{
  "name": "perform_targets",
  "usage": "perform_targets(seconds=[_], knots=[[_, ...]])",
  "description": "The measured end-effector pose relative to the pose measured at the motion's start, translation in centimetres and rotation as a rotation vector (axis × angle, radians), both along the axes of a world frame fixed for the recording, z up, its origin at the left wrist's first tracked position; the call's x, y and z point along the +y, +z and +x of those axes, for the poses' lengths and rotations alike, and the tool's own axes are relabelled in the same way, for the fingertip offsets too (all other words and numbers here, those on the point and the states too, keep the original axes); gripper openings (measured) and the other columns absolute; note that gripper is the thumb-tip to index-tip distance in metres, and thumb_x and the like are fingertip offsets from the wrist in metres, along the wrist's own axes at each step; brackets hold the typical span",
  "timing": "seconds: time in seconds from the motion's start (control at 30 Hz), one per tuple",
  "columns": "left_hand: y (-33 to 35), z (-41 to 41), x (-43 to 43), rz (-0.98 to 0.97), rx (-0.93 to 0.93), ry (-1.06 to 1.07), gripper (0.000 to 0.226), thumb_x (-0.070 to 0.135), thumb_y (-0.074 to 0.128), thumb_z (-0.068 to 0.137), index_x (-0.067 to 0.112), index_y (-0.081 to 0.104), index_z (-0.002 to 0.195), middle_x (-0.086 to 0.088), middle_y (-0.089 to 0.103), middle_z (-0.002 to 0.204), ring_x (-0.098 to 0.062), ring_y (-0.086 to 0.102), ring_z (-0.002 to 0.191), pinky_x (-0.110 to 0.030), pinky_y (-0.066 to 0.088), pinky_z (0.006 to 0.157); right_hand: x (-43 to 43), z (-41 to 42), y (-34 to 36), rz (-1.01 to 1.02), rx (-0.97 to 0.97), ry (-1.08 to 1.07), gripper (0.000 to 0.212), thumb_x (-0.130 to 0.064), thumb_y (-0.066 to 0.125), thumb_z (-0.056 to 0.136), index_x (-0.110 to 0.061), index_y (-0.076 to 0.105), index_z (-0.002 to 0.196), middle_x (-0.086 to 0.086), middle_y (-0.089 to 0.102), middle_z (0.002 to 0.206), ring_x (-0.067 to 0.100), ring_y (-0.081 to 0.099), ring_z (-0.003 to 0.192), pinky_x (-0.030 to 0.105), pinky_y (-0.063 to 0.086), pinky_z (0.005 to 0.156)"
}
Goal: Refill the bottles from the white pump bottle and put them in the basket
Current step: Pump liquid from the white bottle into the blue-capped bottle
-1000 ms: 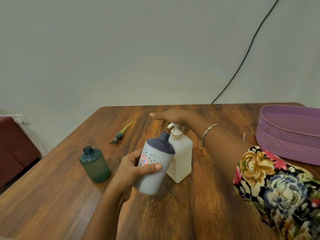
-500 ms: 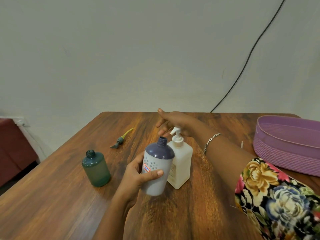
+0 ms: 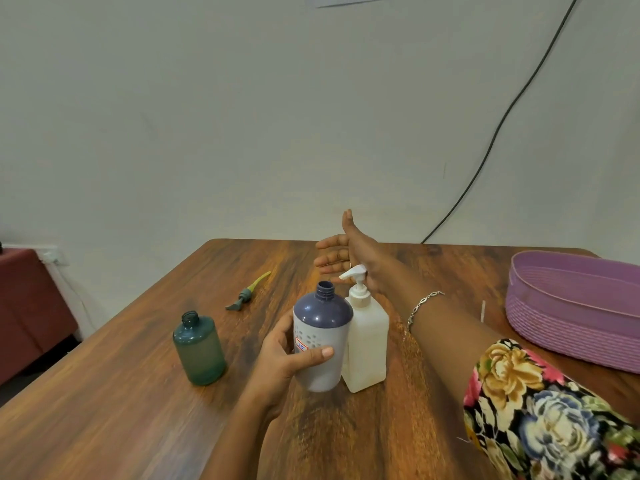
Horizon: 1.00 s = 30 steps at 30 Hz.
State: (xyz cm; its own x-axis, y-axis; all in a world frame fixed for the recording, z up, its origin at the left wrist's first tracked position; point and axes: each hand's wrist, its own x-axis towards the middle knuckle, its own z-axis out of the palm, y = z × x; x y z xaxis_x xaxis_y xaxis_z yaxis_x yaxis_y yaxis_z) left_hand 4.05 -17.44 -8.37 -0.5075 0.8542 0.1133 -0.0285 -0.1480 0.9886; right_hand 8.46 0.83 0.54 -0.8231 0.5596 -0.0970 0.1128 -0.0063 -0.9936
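Observation:
My left hand (image 3: pixel 284 355) grips a white bottle with a dark blue top (image 3: pixel 322 337), its neck uncapped, tilted slightly against the white pump bottle (image 3: pixel 367 341). The blue bottle's open neck sits just below the pump's spout. My right hand (image 3: pixel 349 251) hovers just behind and above the pump head, fingers straight and spread, holding nothing. A teal bottle (image 3: pixel 201 351) with no cap stands upright to the left. The purple basket (image 3: pixel 568 306) sits at the table's right side and looks empty.
A small teal pump head with a yellow-green tube (image 3: pixel 247 292) lies on the wooden table (image 3: pixel 104 410) behind the teal bottle. A black cable (image 3: pixel 485 161) runs down the wall. A dark red seat (image 3: pixel 31 306) stands left of the table.
My right hand has lifted off the pump head and now hovers behind it with fingers spread. The blue-topped bottle has tipped a little more upright. The camera has tilted upward.

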Motion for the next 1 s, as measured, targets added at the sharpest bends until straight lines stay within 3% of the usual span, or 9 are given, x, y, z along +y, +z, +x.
perform_targets(seconds=[0.17, 0.33, 0.47, 0.67, 0.73, 0.8, 0.9, 1.0], knots=[[0.6, 0.1, 0.1, 0.033, 0.008, 0.007, 0.084, 0.026, 0.082, 0.043, 0.023, 0.053, 0.121, 0.006, 0.070, 0.105, -0.014, 0.065, 0.099, -0.020, 0.053, 0.072, -0.2, 0.7, 1.1, 0.143, 0.027, -0.013, 0.074, -0.067, 0.016, 0.090, -0.012, 0.064, 0.104, 0.012, 0.068, 0.094, 0.023, 0.065, 0.085, 0.032, 0.051, 0.078], [1.3, 0.0, 0.1, 0.060, 0.027, 0.030, 0.081, 0.028, 0.080, 0.043, 0.025, 0.053, 0.119, 0.008, 0.070, 0.104, -0.010, 0.066, 0.095, -0.019, 0.053, 0.070, -0.5, 1.7, 3.0, 0.434, 0.002, 0.001, 0.067, -0.055, 0.012, 0.096, -0.014, 0.055, 0.125, 0.013, 0.059, 0.121, 0.024, 0.053, 0.117, 0.037, 0.036, 0.100], [1.7, -0.1, -0.1, 0.081, 0.039, 0.050, 0.081, 0.029, 0.081, 0.043, 0.025, 0.053, 0.119, 0.006, 0.070, 0.105, -0.012, 0.066, 0.097, -0.020, 0.053, 0.072, -1.4, 2.9, 3.3, 0.589, 0.108, -0.085, 0.054, -0.046, 0.020, 0.099, -0.012, 0.051, 0.127, 0.008, 0.055, 0.126, 0.021, 0.048, 0.122, 0.026, 0.033, 0.095], [2.1, -0.4, -0.8, 0.122, 0.049, 0.068, 0.079, 0.027, 0.081, 0.047, 0.021, 0.054, 0.121, 0.002, 0.069, 0.107, -0.016, 0.064, 0.100, -0.024, 0.053, 0.076, -5.6, 4.2, 1.8, 0.483, 0.320, -0.073, 0.058, -0.054, 0.039, 0.080, -0.019, 0.051, 0.124, -0.006, 0.053, 0.121, 0.006, 0.048, 0.115, 0.008, 0.037, 0.085], [2.1, -0.5, -1.3, 0.130, 0.054, 0.079, 0.079, 0.028, 0.081, 0.048, 0.021, 0.054, 0.122, 0.001, 0.069, 0.109, -0.017, 0.064, 0.102, -0.025, 0.053, 0.078, -6.8, 4.2, 0.7, 0.462, 0.319, -0.060, 0.053, -0.045, 0.047, 0.086, -0.018, 0.046, 0.131, -0.003, 0.050, 0.130, 0.007, 0.046, 0.120, 0.009, 0.039, 0.086], [2.1, -0.6, -1.6, 0.137, 0.064, 0.083, 0.079, 0.028, 0.081, 0.051, 0.022, 0.053, 0.124, 0.001, 0.067, 0.112, -0.018, 0.063, 0.104, -0.026, 0.054, 0.080, -7.8, 4.2, -0.2, 0.532, 0.298, -0.068, 0.054, -0.038, 0.053, 0.088, -0.018, 0.041, 0.137, -0.003, 0.045, 0.137, 0.005, 0.041, 0.123, 0.010, 0.038, 0.090], [2.2, -1.0, -2.0, 0.157, 0.073, 0.091, 0.076, 0.025, 0.080, 0.055, 0.019, 0.052, 0.126, -0.003, 0.067, 0.115, -0.021, 0.063, 0.106, -0.029, 0.054, 0.084, -9.1, 3.8, -1.2, 0.700, 0.265, -0.070, 0.068, -0.047, 0.057, 0.079, -0.022, 0.037, 0.139, -0.007, 0.041, 0.139, -0.001, 0.039, 0.117, 0.009, 0.036, 0.089], [2.0, -1.3, -2.3, 0.169, 0.058, 0.105, 0.077, 0.024, 0.080, 0.055, 0.019, 0.052, 0.127, -0.005, 0.065, 0.117, -0.023, 0.062, 0.108, -0.033, 0.053, 0.087, -9.8, 3.4, -1.7, 0.697, 0.279, -0.057, 0.074, -0.053, 0.058, 0.073, -0.021, 0.038, 0.137, -0.005, 0.045, 0.137, -0.001, 0.044, 0.113, 0.004, 0.038, 0.084]])
